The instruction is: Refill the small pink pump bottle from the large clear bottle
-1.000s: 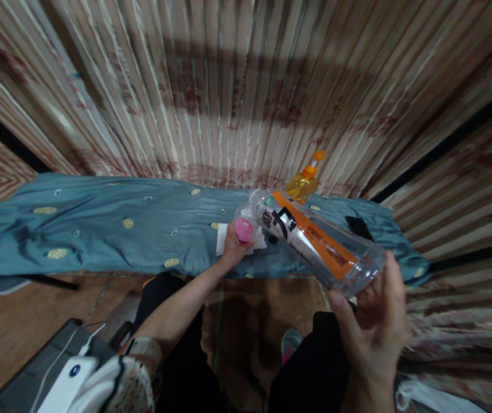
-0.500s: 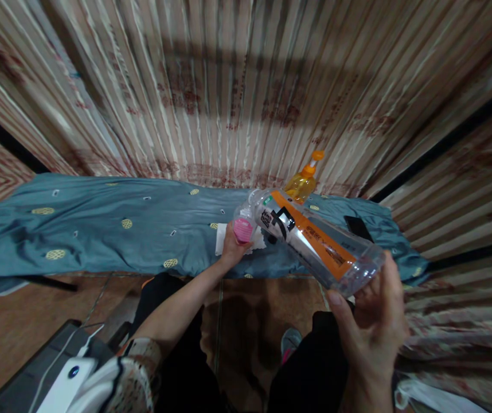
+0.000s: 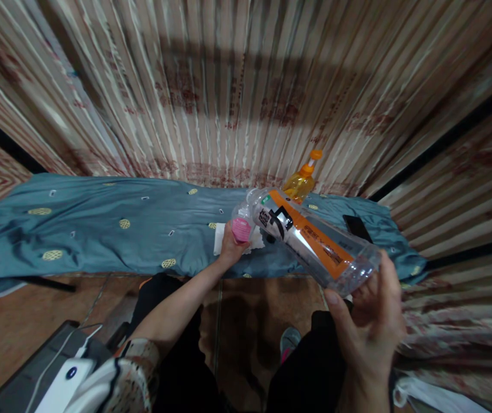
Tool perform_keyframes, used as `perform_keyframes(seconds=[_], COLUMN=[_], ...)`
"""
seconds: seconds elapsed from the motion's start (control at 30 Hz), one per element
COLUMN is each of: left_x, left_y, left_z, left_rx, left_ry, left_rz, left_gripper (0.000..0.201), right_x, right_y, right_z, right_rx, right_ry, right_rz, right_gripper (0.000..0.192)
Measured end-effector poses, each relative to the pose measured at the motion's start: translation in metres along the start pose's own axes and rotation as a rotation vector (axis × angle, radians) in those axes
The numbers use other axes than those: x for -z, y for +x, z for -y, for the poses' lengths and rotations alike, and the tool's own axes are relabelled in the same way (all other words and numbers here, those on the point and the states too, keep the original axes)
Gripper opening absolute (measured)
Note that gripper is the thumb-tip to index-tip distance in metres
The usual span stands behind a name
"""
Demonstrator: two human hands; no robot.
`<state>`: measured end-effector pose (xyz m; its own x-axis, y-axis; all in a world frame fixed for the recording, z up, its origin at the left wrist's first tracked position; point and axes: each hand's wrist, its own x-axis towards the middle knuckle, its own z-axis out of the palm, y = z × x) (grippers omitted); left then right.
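Note:
In my right hand (image 3: 370, 324) is a large clear plastic bottle (image 3: 315, 240) with an orange, white and black label, gripped by its base. It lies tilted, its neck end down and to the left. My left hand (image 3: 230, 250) is wrapped round a small clear bottle (image 3: 241, 229) with a pink label. The large bottle's neck meets the top of the small bottle; whether they touch, or liquid flows, I cannot tell. Behind the left hand a white tissue (image 3: 219, 240) lies on the cloth. A small dark object (image 3: 270, 238) is partly hidden under the large bottle.
A blue-green patterned cloth (image 3: 100, 223) covers the narrow table. On it stand an orange pump bottle (image 3: 300, 184) and, farther right, a black phone (image 3: 357, 228). Striped curtains (image 3: 211, 103) hang behind. A white device (image 3: 65, 384) with a cable is at lower left.
Almost nothing differs. Both bottles and hands appear very slightly farther left in the view, along with the scene; the large bottle keeps its tilt.

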<state>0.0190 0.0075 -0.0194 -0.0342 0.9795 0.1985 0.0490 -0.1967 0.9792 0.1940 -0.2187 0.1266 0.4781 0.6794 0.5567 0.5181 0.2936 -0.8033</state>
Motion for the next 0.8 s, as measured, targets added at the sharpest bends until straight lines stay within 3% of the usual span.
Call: perform_keyframes(seconds=[0.2,0.8], left_x=[0.0004,0.0004], left_y=[0.0000,-0.0011], left_z=[-0.0018,0.0002], left_rx=[0.045,-0.019], left_ry=[0.017,0.012], left_rz=[0.012,-0.011], left_gripper=[0.072,0.074], right_x=[0.0001,-0.0001], right_y=[0.0010,0.0021], right_z=[-0.0002,0.0014], right_rx=[0.025,0.020], right_ry=[0.043,0.060], right_rz=[-0.002,-0.003], right_gripper=[0.104,0.102])
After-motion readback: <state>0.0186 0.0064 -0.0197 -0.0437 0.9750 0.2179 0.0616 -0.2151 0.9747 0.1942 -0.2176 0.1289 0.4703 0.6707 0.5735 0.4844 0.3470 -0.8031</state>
